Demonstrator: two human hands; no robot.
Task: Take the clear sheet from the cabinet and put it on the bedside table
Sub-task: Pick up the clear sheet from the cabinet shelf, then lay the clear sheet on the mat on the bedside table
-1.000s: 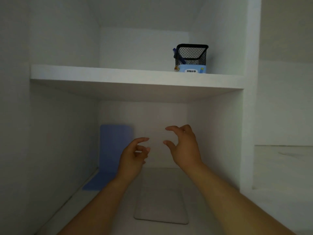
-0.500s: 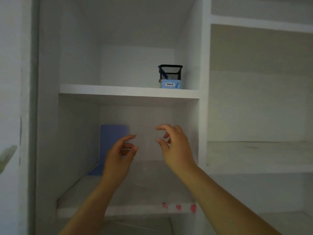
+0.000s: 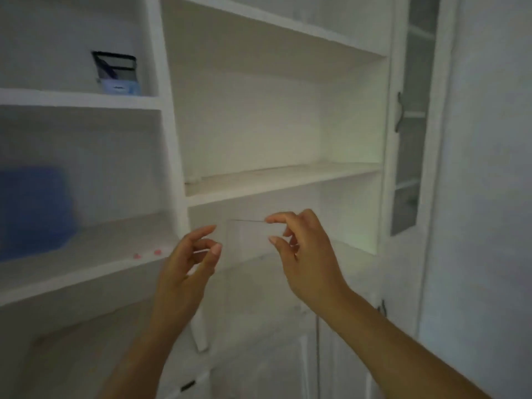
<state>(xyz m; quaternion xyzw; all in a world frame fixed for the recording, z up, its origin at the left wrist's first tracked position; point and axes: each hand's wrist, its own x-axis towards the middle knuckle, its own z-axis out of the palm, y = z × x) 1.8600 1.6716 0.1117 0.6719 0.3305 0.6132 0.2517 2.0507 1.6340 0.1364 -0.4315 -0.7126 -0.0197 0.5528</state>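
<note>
White cabinet (image 3: 276,180); thin, flat clear sheet (image 3: 247,240)

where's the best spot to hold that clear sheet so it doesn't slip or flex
Grip the clear sheet by its two side edges, coming in from left and right. It hangs upright and thin, almost invisible, with only the top edge showing. The right hand pinches its upper right corner; the left hand appears to pinch the left side lower down. A pinch on each side should keep it flat.
</note>
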